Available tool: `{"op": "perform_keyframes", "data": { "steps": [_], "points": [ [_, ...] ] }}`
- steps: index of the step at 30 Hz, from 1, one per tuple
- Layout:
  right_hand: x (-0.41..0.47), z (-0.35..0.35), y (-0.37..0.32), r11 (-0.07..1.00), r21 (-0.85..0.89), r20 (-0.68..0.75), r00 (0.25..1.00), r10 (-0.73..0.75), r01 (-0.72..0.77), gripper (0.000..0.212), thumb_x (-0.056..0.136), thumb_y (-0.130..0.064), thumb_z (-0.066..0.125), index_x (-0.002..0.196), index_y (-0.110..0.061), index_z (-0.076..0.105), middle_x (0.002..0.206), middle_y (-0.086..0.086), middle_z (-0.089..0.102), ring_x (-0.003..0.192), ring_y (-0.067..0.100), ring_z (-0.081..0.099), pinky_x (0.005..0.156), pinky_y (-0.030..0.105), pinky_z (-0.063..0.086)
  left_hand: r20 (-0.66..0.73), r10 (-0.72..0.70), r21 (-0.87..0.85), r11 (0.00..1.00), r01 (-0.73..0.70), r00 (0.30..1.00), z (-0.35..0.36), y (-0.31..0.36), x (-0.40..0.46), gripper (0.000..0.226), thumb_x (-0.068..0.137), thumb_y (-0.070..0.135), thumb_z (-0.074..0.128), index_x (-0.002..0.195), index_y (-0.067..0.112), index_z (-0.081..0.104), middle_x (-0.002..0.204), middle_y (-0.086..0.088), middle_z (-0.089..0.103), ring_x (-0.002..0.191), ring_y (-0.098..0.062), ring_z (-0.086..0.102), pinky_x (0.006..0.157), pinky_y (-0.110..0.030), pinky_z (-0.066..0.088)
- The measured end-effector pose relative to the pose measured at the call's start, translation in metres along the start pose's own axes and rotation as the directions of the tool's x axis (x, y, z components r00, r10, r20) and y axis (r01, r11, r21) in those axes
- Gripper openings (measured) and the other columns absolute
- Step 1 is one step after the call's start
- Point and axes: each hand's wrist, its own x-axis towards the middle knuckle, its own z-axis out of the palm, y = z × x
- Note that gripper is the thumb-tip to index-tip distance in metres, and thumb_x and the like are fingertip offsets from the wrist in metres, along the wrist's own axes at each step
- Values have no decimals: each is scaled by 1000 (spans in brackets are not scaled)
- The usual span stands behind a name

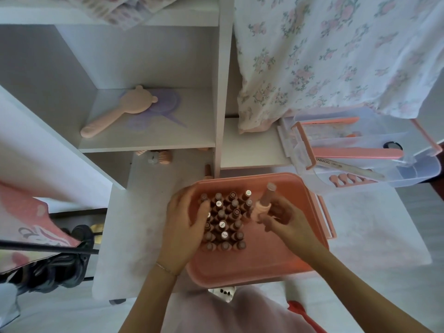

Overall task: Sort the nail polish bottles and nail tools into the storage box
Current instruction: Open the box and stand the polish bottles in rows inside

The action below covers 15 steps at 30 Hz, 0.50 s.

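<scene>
A pink storage box [259, 265] sits on the white table in front of me. Several nail polish bottles [225, 219] stand upright in rows in its left half. My left hand [185, 222] rests against the left side of the rows, fingers curled round the outer bottles. My right hand [286, 222] holds one peach bottle with a long brown cap [263, 203], tilted, just right of the rows. A clear tray [418, 174] at the right holds pink nail files [355, 152], a grey nail file [348, 168] and a pink toe separator [350, 180].
A white shelf unit [149, 143] stands behind the box with a peach hand mirror [115, 111] on it. Small items [158, 158] and a bottle [207, 171] lie below the shelf. Floral cloth [324, 56] hangs at the upper right. Shoes [60, 267] are at the lower left.
</scene>
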Motion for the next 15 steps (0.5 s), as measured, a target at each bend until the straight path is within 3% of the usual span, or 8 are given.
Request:
{"op": "perform_keyframes", "data": {
  "steps": [3,6,10,15],
  "points": [
    [3,-16,18,968,-232,-92,993,78,-98,21,81,-14,67,88,-28,52,86,-9,64,77,8,62,65,16,47,-83,-53,105,993,62,995,11,-13,2,37,96,21,42,132,16,45,138,-4,42,128,-15,34,105,-24,23],
    [9,-20,36,881,-414,-146,972,184,-229,24,78,-16,70,80,-26,48,87,-3,55,71,11,56,64,22,44,-135,-140,83,985,152,981,17,-25,4,37,97,15,37,134,10,43,139,-10,41,128,-22,39,102,-23,25],
    [20,-12,50,788,-577,-15,967,255,-217,24,77,-12,69,86,-20,49,98,3,53,80,16,53,68,21,36,-124,-164,6,986,166,979,17,-37,2,36,99,20,35,131,17,49,128,-5,55,117,-17,49,95,-21,31],
    [28,6,59,753,-630,74,951,302,-190,21,77,-9,64,96,-8,55,104,12,55,93,26,55,67,24,33,-160,-163,-20,987,161,974,18,-41,2,33,98,22,37,127,22,53,124,-3,59,111,-12,50,93,-23,33]
  ]
}}
